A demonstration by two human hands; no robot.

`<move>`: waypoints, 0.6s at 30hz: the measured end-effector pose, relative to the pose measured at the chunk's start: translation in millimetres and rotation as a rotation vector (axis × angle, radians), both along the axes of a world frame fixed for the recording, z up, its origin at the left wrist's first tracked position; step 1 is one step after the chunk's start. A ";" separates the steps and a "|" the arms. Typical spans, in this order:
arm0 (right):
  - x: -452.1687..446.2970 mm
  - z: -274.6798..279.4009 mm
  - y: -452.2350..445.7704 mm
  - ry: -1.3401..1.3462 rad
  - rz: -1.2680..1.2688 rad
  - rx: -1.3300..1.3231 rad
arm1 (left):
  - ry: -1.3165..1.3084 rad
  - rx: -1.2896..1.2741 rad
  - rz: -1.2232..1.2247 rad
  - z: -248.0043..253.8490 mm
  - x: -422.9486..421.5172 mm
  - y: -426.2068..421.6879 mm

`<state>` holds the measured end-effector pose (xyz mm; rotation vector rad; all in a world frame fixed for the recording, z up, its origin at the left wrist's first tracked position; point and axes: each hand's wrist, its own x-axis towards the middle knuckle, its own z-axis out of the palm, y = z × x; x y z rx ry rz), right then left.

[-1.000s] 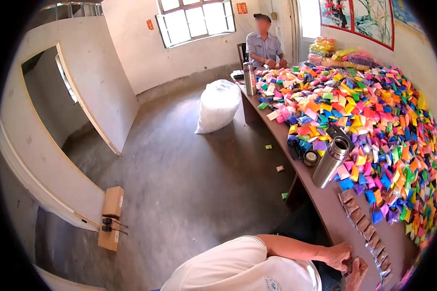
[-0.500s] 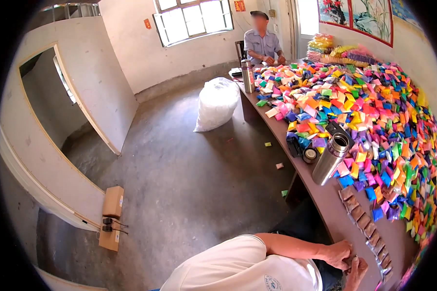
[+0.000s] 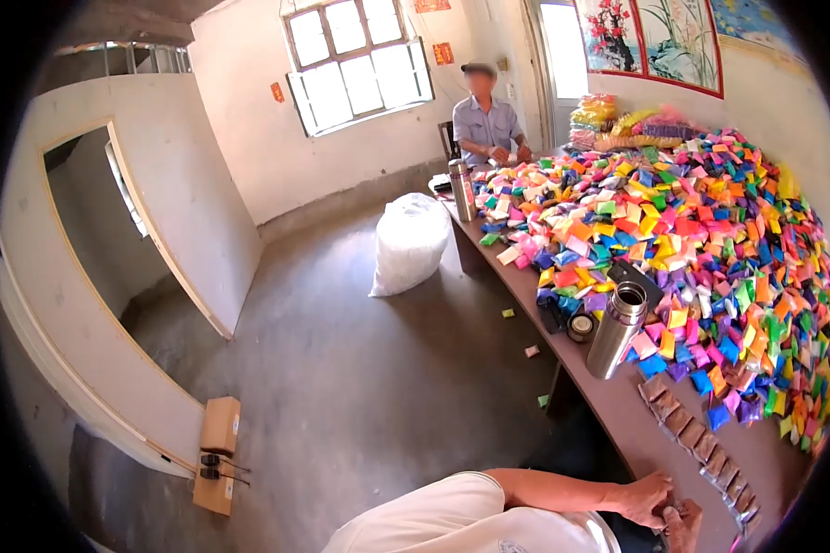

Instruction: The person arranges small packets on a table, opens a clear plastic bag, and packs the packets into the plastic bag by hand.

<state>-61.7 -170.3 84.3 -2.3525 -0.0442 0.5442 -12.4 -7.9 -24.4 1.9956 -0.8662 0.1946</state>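
My left hand is closed at the table's near edge, at the end of my bare forearm. Right beside it, partly cut off by the bottom of the view, my right hand is closed too. Their fingertips meet around something small and dark that I cannot make out. Just to the right, a row of flat brown packets runs along the brown table. Past the row lies a big heap of small colourful packets.
A steel thermos stands uncapped by a round lid; another thermos is farther off. Across the table sits a person. A white plastic sack and cardboard boxes are on the floor, with a few stray packets.
My view has tilted upward, so the room appears lower in the picture. Both hands remain together by the brown packets, with the fingers slightly shifted.
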 end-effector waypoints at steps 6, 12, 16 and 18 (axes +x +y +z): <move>-0.8 -8.9 -1.8 -0.006 -0.028 0.366 | -0.044 -0.096 0.014 13.9 -8.9 2.1; -0.9 -15.1 -10.5 0.121 -0.197 0.898 | 0.085 -0.118 0.011 20.7 -9.7 4.4; 12.6 -37.1 -21.6 -0.074 0.135 0.178 | -0.001 -0.038 -0.019 1.3 0.4 0.4; 16.8 -42.4 -24.5 -0.200 0.344 -0.311 | 0.007 -0.015 -0.043 7.8 0.2 1.3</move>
